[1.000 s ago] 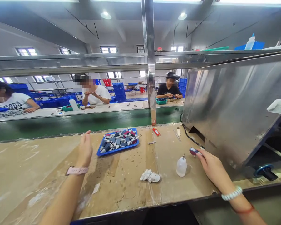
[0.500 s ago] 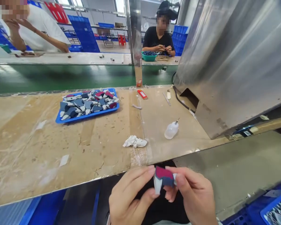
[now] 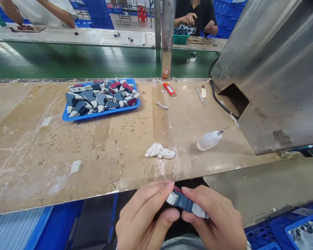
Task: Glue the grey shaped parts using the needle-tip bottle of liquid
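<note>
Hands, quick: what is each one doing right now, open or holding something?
Left hand: closed, pinching one end of the small blue-and-white piece.
Right hand: closed, gripping the other end of the same piece.

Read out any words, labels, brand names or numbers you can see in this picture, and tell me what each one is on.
None can be read.
Black shirt of the person across the belt: a pale print, too blurred to read.
Red lighter on the bench: no legible marking.
Squeeze bottle: no label visible.
The small blue and grey piece held between the left hand and right hand: no text visible.
</note>
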A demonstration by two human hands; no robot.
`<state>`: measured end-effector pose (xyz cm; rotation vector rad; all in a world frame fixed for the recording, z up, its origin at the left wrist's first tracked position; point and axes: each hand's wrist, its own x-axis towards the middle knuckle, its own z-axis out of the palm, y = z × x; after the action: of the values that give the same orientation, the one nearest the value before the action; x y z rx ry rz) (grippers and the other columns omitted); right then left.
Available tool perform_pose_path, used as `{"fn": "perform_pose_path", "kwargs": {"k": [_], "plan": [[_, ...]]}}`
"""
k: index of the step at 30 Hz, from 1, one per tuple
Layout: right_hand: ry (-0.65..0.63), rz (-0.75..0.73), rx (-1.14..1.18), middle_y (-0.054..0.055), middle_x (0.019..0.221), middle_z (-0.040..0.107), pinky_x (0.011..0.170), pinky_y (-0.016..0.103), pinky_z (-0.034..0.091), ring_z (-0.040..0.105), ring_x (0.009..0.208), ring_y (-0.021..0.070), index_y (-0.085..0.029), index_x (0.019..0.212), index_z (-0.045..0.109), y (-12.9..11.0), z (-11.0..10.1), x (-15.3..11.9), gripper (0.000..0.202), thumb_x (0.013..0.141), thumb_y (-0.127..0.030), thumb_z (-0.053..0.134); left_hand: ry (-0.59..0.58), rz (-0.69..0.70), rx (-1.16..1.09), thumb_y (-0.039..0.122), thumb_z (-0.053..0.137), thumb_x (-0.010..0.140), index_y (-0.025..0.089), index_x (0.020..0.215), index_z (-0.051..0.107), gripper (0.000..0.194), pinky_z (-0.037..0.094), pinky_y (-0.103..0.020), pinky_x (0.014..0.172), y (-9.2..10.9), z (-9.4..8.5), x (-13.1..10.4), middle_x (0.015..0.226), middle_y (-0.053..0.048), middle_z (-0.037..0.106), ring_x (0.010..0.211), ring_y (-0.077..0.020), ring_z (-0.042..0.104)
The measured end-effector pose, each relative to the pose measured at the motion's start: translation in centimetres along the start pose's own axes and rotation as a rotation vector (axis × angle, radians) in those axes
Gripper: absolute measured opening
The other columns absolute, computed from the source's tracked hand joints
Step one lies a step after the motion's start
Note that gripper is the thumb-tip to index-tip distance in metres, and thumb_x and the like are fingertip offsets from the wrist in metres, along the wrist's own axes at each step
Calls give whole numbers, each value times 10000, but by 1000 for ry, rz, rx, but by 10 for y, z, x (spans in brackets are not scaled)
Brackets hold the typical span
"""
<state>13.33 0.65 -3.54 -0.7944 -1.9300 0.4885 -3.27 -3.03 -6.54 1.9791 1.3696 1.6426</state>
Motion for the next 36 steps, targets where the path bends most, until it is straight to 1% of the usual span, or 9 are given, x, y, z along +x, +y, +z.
{"fn": "perform_pose_path", "kwargs": {"k": [7, 11, 14, 21, 24, 27, 31, 33, 36], "plan": [[-4, -16, -36, 69, 790, 754, 564, 230, 590, 710, 628, 162, -165, 1244, 591, 6, 13, -7, 228, 1043, -239, 513, 90, -119, 181, 113, 628, 940, 225, 1159, 706, 258, 626, -268, 785, 14, 8, -2, 987, -10, 747, 869, -149, 714], [-10, 15, 51, 100, 858, 745, 585, 265, 593, 692, 680, 180, -135, 1270, 582, 14, 19, -16, 274, 998, -154, 552, 103, -35, 233, 28, 650, 881, 167, 1100, 722, 269, 619, -226, 768, 10, 10, -1, 972, -11, 749, 859, -135, 718], [10, 26, 51, 99, 848, 743, 581, 261, 588, 680, 656, 175, -124, 1228, 597, 15, 21, -16, 239, 995, -163, 562, 95, 6, 243, 45, 653, 879, 173, 1117, 717, 278, 619, -225, 755, 3, 9, 1, 970, -10, 749, 824, -131, 716], [1, 76, 125, 71, 853, 759, 608, 220, 599, 702, 651, 153, -164, 1166, 631, 15, 18, 2, 181, 1009, -239, 580, -94, -130, 205, 152, 667, 927, 233, 1146, 689, 235, 621, -270, 788, 2, -7, 12, 1006, -26, 757, 893, -169, 727], [27, 90, 173, 23, 757, 727, 588, 196, 590, 684, 612, 137, -193, 1214, 640, 22, 9, 0, 368, 958, -457, 644, -149, -87, 185, 174, 653, 941, 242, 1133, 682, 207, 619, -269, 795, -5, -11, 23, 987, -18, 760, 871, -168, 732], [109, 286, 180, -13, 688, 661, 567, 187, 552, 632, 581, 118, -245, 1142, 691, 38, -8, -15, 420, 935, -600, 602, -147, -23, 210, 102, 648, 920, 219, 1143, 673, 253, 605, -255, 847, -17, -13, 31, 1038, -24, 753, 919, -163, 731], [390, 647, 12, 3, 762, 647, 641, 204, 535, 617, 679, 131, -247, 1005, 706, 69, -33, -29, 230, 922, -461, 694, -237, 13, 242, 23, 594, 923, 189, 1173, 651, 305, 542, -251, 997, -32, -17, 36, 1155, -42, 722, 1130, -161, 672], [431, 670, 4, 26, 891, 668, 664, 223, 550, 629, 726, 142, -249, 1067, 691, 82, -41, -24, 261, 886, -432, 737, -296, 8, 258, 43, 565, 950, 199, 1180, 645, 289, 518, -237, 1030, -36, -18, 38, 1159, -32, 720, 1152, -142, 658], [357, 622, 42, 42, 1058, 640, 752, 275, 560, 625, 827, 168, -275, 1165, 661, 91, -44, -9, 367, 852, -434, 767, -312, -19, 293, 175, 577, 985, 219, 1202, 635, 228, 526, -227, 1018, -35, -14, 37, 1174, -33, 712, 1150, -143, 657]]}}
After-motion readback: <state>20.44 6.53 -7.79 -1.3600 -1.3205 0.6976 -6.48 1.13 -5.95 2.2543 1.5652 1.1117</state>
